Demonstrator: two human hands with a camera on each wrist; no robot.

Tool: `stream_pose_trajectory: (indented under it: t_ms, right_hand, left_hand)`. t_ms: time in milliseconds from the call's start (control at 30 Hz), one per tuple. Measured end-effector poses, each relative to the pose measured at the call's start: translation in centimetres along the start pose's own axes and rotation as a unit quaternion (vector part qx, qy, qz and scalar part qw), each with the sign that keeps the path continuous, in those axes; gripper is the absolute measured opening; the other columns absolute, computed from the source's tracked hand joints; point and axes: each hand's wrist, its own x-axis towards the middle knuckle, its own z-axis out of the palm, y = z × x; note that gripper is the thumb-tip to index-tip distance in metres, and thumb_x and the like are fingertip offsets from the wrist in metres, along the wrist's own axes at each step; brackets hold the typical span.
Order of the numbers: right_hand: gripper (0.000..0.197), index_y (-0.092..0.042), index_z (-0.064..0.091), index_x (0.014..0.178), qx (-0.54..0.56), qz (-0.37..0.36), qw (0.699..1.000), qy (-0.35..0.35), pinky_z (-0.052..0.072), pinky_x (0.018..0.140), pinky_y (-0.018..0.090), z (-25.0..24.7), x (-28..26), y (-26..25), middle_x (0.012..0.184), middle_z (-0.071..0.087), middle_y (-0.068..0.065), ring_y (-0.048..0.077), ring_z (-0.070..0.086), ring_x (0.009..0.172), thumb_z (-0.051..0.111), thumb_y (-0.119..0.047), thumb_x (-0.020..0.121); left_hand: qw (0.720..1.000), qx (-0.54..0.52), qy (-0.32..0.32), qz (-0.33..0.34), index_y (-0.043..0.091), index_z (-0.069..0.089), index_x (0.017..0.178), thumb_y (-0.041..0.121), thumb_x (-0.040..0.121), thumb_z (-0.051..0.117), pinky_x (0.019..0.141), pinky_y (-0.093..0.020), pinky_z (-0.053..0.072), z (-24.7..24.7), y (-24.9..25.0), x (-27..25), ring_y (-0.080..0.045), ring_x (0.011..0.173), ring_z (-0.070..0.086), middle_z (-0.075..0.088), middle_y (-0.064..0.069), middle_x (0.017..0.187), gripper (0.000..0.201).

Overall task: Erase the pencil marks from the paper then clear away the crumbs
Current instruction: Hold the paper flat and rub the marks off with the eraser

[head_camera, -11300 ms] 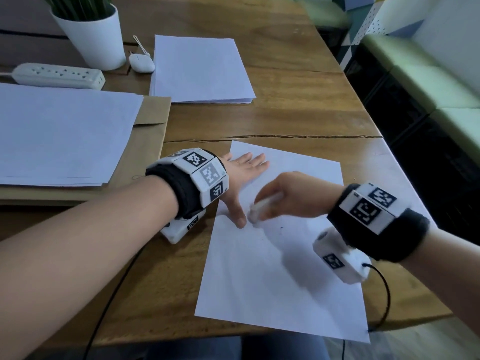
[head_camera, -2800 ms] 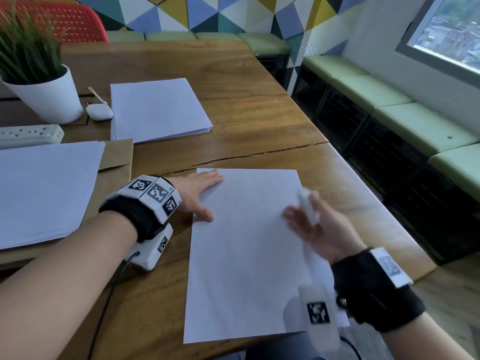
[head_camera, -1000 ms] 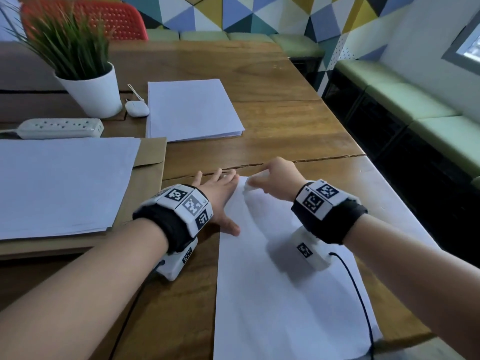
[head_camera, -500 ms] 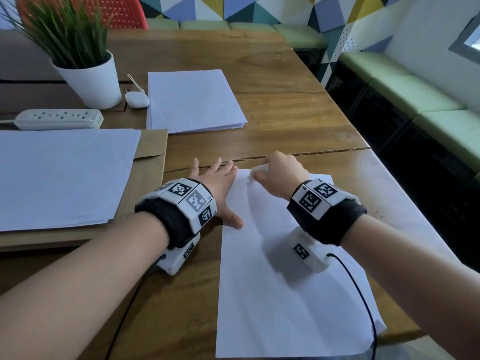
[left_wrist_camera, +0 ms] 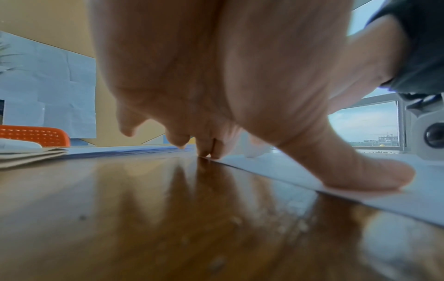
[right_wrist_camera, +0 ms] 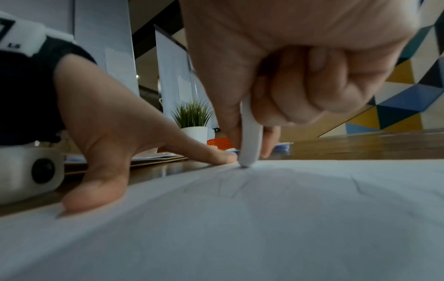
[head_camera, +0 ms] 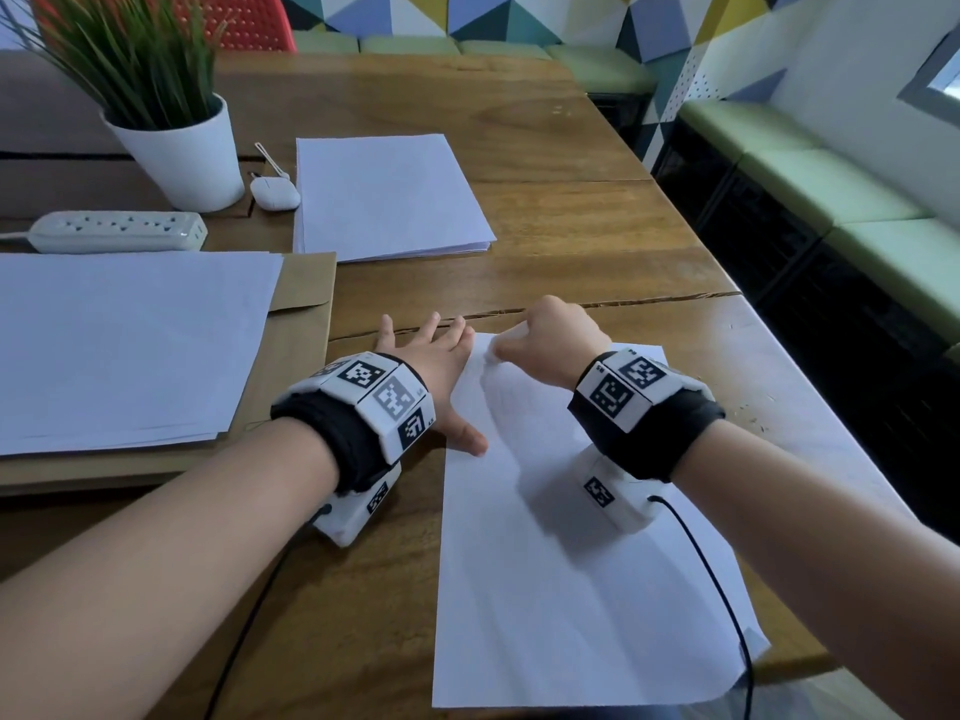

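Observation:
A white sheet of paper lies on the wooden table in front of me. My left hand lies flat with spread fingers on the sheet's upper left edge, thumb pressing the paper. My right hand grips a white eraser in a fist, its tip touching the paper near the top left corner, right beside the left fingers. Faint pencil lines show just below the tip. Pale crumbs lie on the wood by the sheet's edge.
A paper stack on a brown envelope fills the left. Behind stand a smaller paper stack, a potted plant, a power strip and a white earbud case. Dark specks dot the table's right edge; green benches beyond.
Both hands stay at the sheet's top left corner. The right hand with the eraser has shifted only slightly, in small strokes; the left hand keeps pressing the paper.

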Motion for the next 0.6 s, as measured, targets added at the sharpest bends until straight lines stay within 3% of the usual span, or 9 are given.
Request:
stream_pose_trajectory:
  t_ms: [133, 267, 367, 467, 533, 600]
  right_hand:
    - [0.028, -0.012, 0.039, 0.057, -0.052, 0.002, 0.997, 0.061, 0.028, 0.047, 0.021, -0.30, -0.18, 0.08, 0.059, 0.044, 0.000, 0.023, 0.045, 0.059, 0.053, -0.021, 0.081]
    - [0.038, -0.014, 0.039, 0.050, -0.001, -0.016, 1.000, -0.014, 0.026, 0.045, 0.022, 0.15, -0.29, -0.54, 0.054, 0.041, -0.001, 0.018, 0.038, 0.048, 0.062, -0.028, 0.077]
    - [0.028, -0.012, 0.042, 0.058, -0.047, 0.019, 0.998, 0.028, 0.029, 0.047, 0.022, -0.40, -0.17, 0.13, 0.060, 0.046, 0.001, 0.022, 0.045, 0.056, 0.054, -0.022, 0.081]
    - [0.023, -0.009, 0.058, 0.075, -0.072, -0.042, 0.995, 0.062, 0.032, 0.052, 0.025, -0.28, -0.34, 0.19, 0.068, 0.053, 0.003, 0.027, 0.051, 0.069, 0.052, -0.028, 0.086]
    - [0.024, -0.018, 0.064, 0.086, -0.068, -0.094, 0.993, 0.027, 0.034, 0.059, 0.027, -0.05, -0.39, 0.09, 0.075, 0.056, 0.001, 0.025, 0.053, 0.076, 0.055, -0.041, 0.087]
    - [0.026, -0.021, 0.064, 0.086, -0.068, -0.127, 0.989, -0.021, 0.038, 0.061, 0.029, -0.08, -0.53, 0.37, 0.074, 0.056, -0.001, 0.023, 0.054, 0.077, 0.058, -0.047, 0.084]
  left_hand:
    - [1.000, 0.002, -0.006, 0.002, 0.016, -0.017, 0.148, 0.073, 0.062, 0.063, 0.108, -0.062, -0.012, 0.14, -0.16, 0.17, -0.020, 0.144, -0.019, -0.019, 0.003, 0.157, 0.131]
    - [1.000, -0.006, -0.003, 0.003, 0.016, -0.017, 0.148, 0.072, 0.063, 0.064, 0.108, -0.062, -0.013, 0.14, -0.14, 0.11, -0.020, 0.144, -0.020, -0.019, 0.004, 0.157, 0.130]
    - [1.000, -0.011, -0.011, 0.001, 0.016, -0.019, 0.147, 0.074, 0.061, 0.063, 0.107, -0.063, -0.013, 0.26, -0.35, 0.36, -0.019, 0.144, -0.019, -0.021, 0.004, 0.156, 0.132]
    - [1.000, -0.001, -0.012, 0.006, 0.016, -0.019, 0.147, 0.076, 0.062, 0.060, 0.107, -0.063, -0.012, 0.36, -0.31, 0.30, -0.020, 0.144, -0.018, -0.022, 0.004, 0.156, 0.131]
    - [1.000, 0.003, -0.007, 0.006, 0.017, -0.018, 0.147, 0.076, 0.063, 0.059, 0.107, -0.063, -0.012, 0.38, -0.27, 0.24, -0.020, 0.144, -0.018, -0.021, 0.005, 0.156, 0.129]
    - [1.000, -0.006, -0.004, 0.004, 0.017, -0.017, 0.148, 0.074, 0.063, 0.061, 0.107, -0.063, -0.012, 0.36, -0.28, 0.21, -0.020, 0.144, -0.018, -0.021, 0.005, 0.156, 0.128]
